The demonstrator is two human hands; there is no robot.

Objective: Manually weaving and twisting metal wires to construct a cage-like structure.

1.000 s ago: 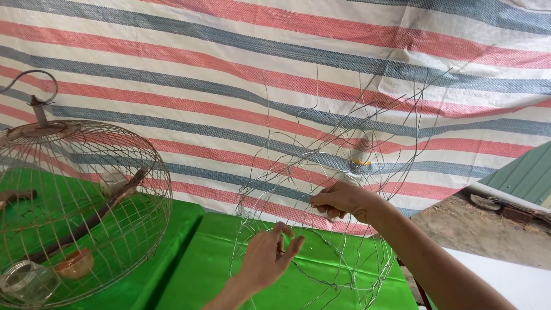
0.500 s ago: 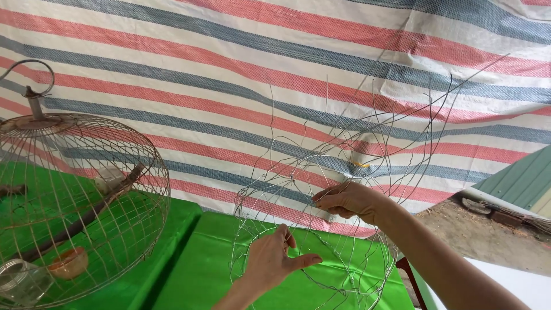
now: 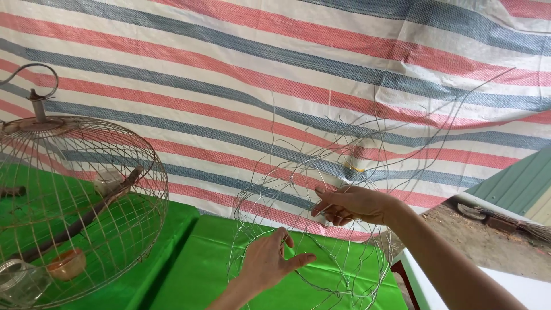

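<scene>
A loose, unfinished frame of thin bent silver wires point(image 3: 321, 172) stands in front of me above a green-covered table point(image 3: 212, 258). My right hand point(image 3: 356, 205) grips the frame near its middle, fingers closed around a wire. Lower down, my left hand point(image 3: 271, 261) pinches one of the lower wires between thumb and fingers. Long free wire ends point(image 3: 459, 109) curve upward and to the right of the frame.
A finished domed wire birdcage point(image 3: 74, 206) with a top hook point(image 3: 34, 86), a wooden perch and small cups stands on the left. A red, blue and white striped tarp point(image 3: 287, 74) hangs behind. Bare ground and a green metal sheet point(image 3: 516, 189) lie at the right.
The view has shifted slightly, bringing the birdcage and wire frame a little closer. Both hands stay on the wire frame, the left hand's fingers closing on a lower wire.
</scene>
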